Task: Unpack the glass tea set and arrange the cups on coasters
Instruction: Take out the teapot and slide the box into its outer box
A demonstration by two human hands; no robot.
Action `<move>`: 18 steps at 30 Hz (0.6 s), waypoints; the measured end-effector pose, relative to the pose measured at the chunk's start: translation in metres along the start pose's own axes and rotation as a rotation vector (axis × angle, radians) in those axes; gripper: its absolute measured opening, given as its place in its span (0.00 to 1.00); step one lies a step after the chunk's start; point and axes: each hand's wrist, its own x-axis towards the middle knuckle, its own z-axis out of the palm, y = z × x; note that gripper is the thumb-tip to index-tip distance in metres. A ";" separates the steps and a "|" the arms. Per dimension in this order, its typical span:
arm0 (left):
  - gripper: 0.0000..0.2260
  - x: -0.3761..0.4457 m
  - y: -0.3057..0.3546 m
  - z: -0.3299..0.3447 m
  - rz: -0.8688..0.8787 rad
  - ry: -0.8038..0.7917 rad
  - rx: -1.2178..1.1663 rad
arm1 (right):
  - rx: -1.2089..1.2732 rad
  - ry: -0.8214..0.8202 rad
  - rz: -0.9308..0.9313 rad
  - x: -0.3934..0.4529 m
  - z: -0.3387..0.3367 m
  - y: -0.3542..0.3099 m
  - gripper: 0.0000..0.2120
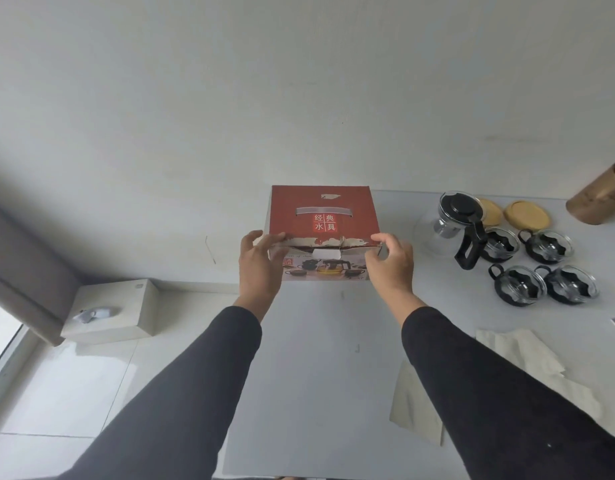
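A red cardboard box [321, 220], boxy in shape with a torn, ragged white edge along its top flap, is held at the far left end of the pale grey counter [316, 358]. Its near left corner is gripped by the left hand [259, 261], fingers curled over the flap, and its near right corner is pinched by the right hand [391, 259]. Whether anything remains inside cannot be told. To the right, a round glass teapot [451, 226] with a black plastic lid and handle is seen, with four glass cups [541, 265] in black holders beside it. Two round wooden coasters [526, 213] lie behind them, near a brass-coloured cylindrical tin [602, 197]. Crumpled cream paper [528, 358] lies nearer on the counter.
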 end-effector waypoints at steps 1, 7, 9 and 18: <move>0.12 -0.002 -0.002 0.002 0.006 -0.009 -0.021 | 0.005 -0.043 -0.014 -0.002 0.002 0.002 0.19; 0.11 0.004 -0.002 0.012 0.050 0.030 -0.060 | -0.135 -0.003 -0.316 -0.005 0.023 0.009 0.29; 0.11 0.008 -0.002 0.016 0.066 0.026 -0.049 | -0.263 0.075 -0.447 -0.001 0.034 0.006 0.24; 0.09 0.016 -0.007 0.019 0.065 0.030 -0.101 | -0.327 0.147 -0.617 0.010 0.038 0.011 0.05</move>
